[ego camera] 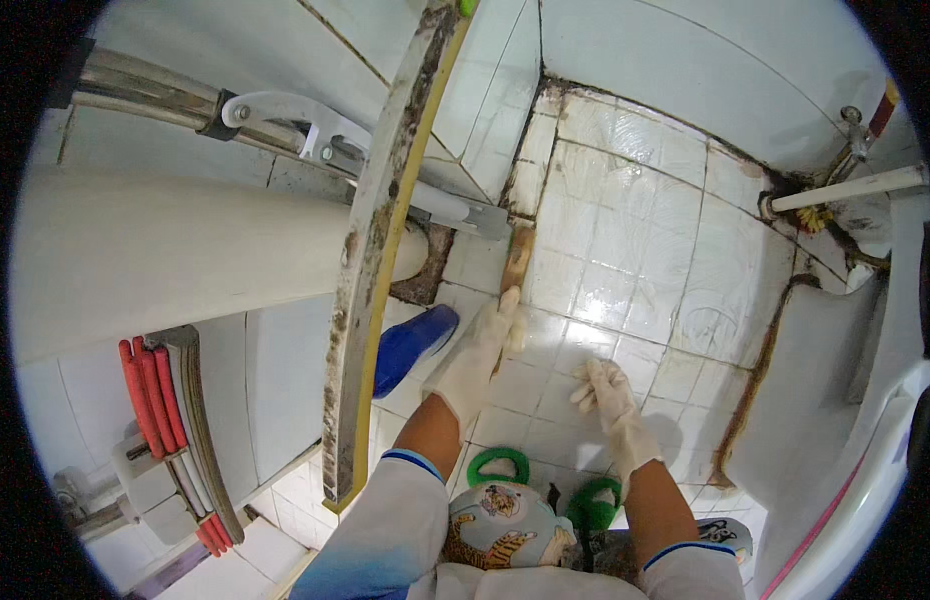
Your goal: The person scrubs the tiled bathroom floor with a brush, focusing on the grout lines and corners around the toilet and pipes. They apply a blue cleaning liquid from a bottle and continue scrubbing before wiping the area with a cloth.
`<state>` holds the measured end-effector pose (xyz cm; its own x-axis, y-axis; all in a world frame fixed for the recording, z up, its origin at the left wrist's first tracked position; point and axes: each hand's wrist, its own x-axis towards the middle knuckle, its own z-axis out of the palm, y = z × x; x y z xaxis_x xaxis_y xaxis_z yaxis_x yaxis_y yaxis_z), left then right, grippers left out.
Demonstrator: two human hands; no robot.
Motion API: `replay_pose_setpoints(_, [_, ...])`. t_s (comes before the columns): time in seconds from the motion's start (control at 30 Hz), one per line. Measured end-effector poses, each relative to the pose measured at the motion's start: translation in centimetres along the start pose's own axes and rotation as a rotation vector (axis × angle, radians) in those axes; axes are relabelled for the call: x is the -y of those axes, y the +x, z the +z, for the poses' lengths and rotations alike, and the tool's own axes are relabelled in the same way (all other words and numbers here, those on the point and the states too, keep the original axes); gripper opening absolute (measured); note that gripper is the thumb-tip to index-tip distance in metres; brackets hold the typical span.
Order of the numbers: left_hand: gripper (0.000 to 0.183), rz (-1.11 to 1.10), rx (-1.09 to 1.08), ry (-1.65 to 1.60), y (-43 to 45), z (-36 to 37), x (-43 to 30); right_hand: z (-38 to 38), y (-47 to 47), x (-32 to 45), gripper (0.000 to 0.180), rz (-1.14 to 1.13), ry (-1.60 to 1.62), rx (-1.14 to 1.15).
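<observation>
My left hand (489, 349), in a pale rubber glove, is on a wooden-backed brush (518, 259) that lies along a grout line of the tiled floor (600, 300). The brush's far end points towards the wall corner, and its bristles are hidden. To the right, my right hand (604, 390) wears a matching glove. Its fingers are loosely curled and slightly apart over the wet tiles, with nothing seen in them. A blue plastic object (416, 349) lies left of my left forearm, partly hidden by the door edge.
A stained door edge (382, 255) stands close on the left. Beyond it run a thick white pipe (187, 255) and a rack with red-tipped rods (154, 397). Green footwear (596, 504) shows below my hands. A thin white pipe (847, 187) and a white fixture (802, 397) border the right.
</observation>
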<state>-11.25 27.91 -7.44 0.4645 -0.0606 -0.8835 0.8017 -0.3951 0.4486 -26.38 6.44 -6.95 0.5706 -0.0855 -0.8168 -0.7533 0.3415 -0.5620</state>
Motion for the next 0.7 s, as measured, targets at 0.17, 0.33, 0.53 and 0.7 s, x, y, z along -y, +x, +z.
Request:
replay_pose_setpoints(0.17, [0.059, 0.138, -0.141, -0.078, 0.4, -1.9, 11.8, 0.9, -1.0, 1.7, 0.054, -0.002, -0.001, 0.035])
replay_pose_setpoints(0.33, [0.053, 0.163, 0.016, 0.184, 5.7, -2.5, 2.7, 0.1, -0.2, -0.3, 0.046, -0.030, 0.047, 0.074])
replay_pose_setpoints(0.53, [0.047, 0.401, -0.117, 0.223, 4.2, -2.3, 13.1, 0.4, -0.7, 1.1, 0.039, 0.039, -0.071, 0.168])
replay_pose_setpoints(0.7, [0.054, 0.043, -0.057, 0.045, 1.2, -2.4, 1.6, -0.3, -1.0, 1.0, 0.037, 0.028, 0.075, 0.137])
